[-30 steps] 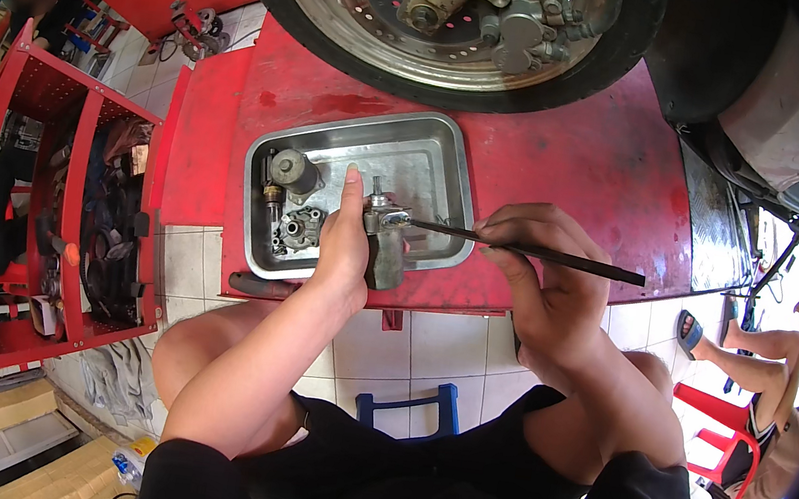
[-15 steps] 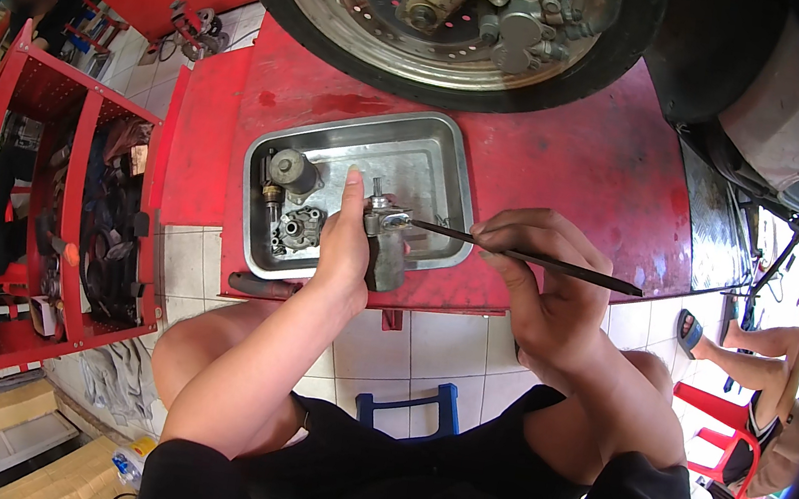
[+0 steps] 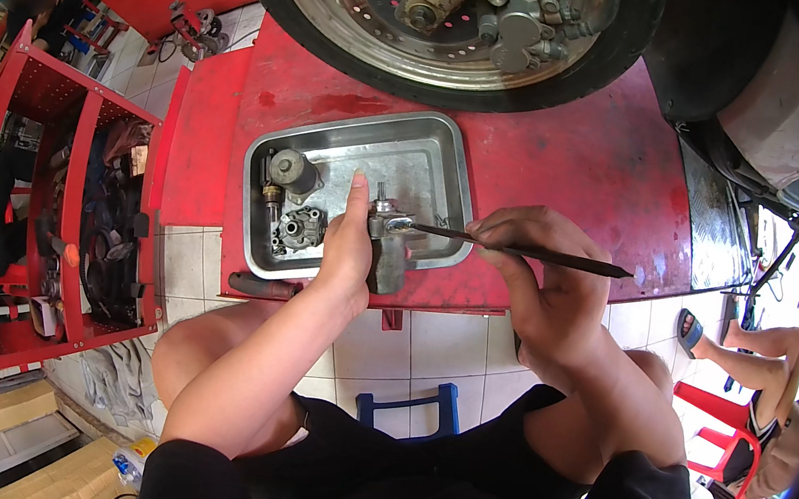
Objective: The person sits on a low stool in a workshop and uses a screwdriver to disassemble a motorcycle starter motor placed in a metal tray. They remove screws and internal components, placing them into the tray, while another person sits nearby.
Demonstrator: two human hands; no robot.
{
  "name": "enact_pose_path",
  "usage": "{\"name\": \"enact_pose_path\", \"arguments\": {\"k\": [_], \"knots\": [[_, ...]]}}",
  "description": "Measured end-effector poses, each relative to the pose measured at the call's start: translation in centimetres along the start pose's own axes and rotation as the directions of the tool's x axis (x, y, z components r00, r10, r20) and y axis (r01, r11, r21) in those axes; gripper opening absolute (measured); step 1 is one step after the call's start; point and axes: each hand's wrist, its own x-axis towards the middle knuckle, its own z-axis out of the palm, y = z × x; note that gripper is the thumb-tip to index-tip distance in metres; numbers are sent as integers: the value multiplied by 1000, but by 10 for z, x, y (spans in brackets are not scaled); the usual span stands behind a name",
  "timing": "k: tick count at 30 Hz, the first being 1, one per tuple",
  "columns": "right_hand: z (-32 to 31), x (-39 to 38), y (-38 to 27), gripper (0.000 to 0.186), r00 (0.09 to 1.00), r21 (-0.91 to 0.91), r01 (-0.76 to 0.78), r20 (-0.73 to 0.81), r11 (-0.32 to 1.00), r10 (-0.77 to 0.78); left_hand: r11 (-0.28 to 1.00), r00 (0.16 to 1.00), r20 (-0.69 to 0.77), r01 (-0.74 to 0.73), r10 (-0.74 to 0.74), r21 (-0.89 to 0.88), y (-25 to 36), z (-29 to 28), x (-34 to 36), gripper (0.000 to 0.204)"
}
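My left hand (image 3: 346,255) is wrapped round a grey cylindrical metal part (image 3: 387,266), its thumb pointing up along the side. A thin shaft stands out of the part's top. Between the fingers and thumb of my right hand (image 3: 556,285) is a slim, dark, rod-like tool (image 3: 574,263), held nearly level. Its left tip meets the upper section of the metal part; the exact contact is too small to make out. Both hands are over the near side of a metal tray (image 3: 412,155). Inside the tray lie a round metal housing (image 3: 293,171) and a gear-like metal piece (image 3: 300,228).
The tray rests on a red platform (image 3: 571,171). A wheel with a brake disc (image 3: 373,69) stands just beyond it. A dark-handled tool (image 3: 264,285) lies at the platform's near edge. Left is a red shelf rack (image 3: 73,197); a blue stool (image 3: 409,407) is below. Another person's legs (image 3: 761,343) show at right.
The dark tool has turned slightly, its right end now higher and a little further left. The metal part has shifted slightly downward in my left hand's grip.
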Motion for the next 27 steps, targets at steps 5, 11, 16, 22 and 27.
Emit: {"name": "enact_pose_path", "arguments": {"k": [5, 11, 16, 22, 27], "knots": [[-1, 2, -4, 21, 999, -66, -46, -1, 997, 46, 1000, 1000, 22, 3, -3, 4, -2, -2, 1, 69], [0, -3, -1, 20, 997, -77, -77, -22, 994, 75, 1000, 999, 48, 11, -12, 10, -3, -1, 0, 71], [5, 2, -2, 19, 998, -138, -2, -60, 990, -7, 1000, 999, 46, 18, -19, 22, -2, -1, -2, 71], [0, -1, -2, 23, 999, -46, -45, 10, 998, 45, 1000, 999, 50, 19, -20, 21, -5, -3, 1, 70], [10, -4, -9, 21, 953, 114, -252, -142, 961, 267, 999, 999, 27, 39, -40, 21, -4, -1, 0, 68]]}}
